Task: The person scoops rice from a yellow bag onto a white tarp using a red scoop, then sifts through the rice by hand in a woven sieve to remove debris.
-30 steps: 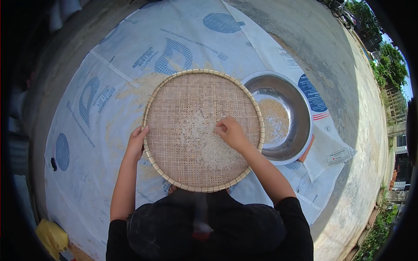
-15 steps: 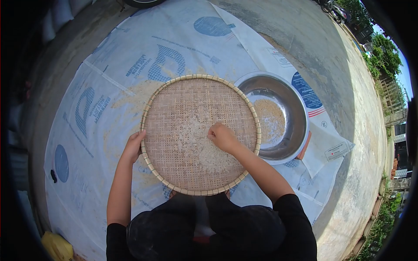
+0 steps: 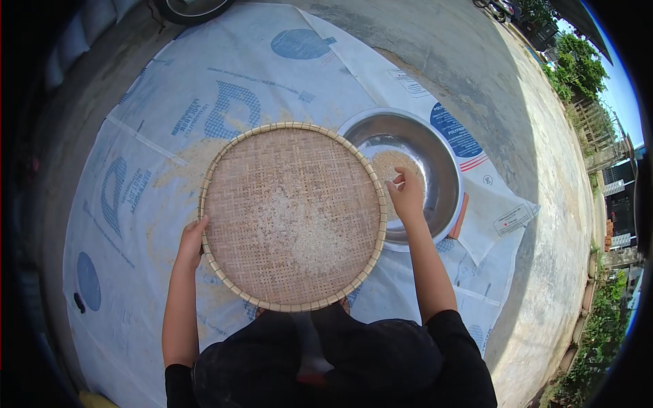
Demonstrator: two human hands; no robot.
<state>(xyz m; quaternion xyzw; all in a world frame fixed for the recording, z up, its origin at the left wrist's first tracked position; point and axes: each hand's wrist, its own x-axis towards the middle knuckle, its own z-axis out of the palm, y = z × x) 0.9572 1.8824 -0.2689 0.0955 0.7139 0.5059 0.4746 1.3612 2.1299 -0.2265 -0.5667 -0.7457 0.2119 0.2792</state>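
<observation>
A round woven bamboo winnowing basket (image 3: 238, 177) is held over my lap, with pale grains (image 3: 306, 238) spread across its middle and lower right. My left hand (image 3: 192, 239) is closed on its left rim, the thumb on top and the other fingers mostly hidden beneath. Just past the right rim, my right hand (image 3: 408, 194) hovers above a metal basin (image 3: 445, 160). Its fingers are loosely bent and apart, and I see nothing held in them. Tan grains (image 3: 398, 162) lie on the basin's bottom, whose left part is hidden by the basket.
Under everything lies a white plastic sheet (image 3: 149, 102) with blue print and scattered husks or grain (image 3: 183, 163). A reddish-brown strip (image 3: 460, 216) sits against the basin's right side. A wheel (image 3: 194, 10) stands at the sheet's far edge, and concrete ground (image 3: 469, 68) surrounds it.
My right hand has moved from over the grains in the basket, rightward to above the basin, and its fingers have opened. My left hand still holds the rim. The whole view has shifted slightly.
</observation>
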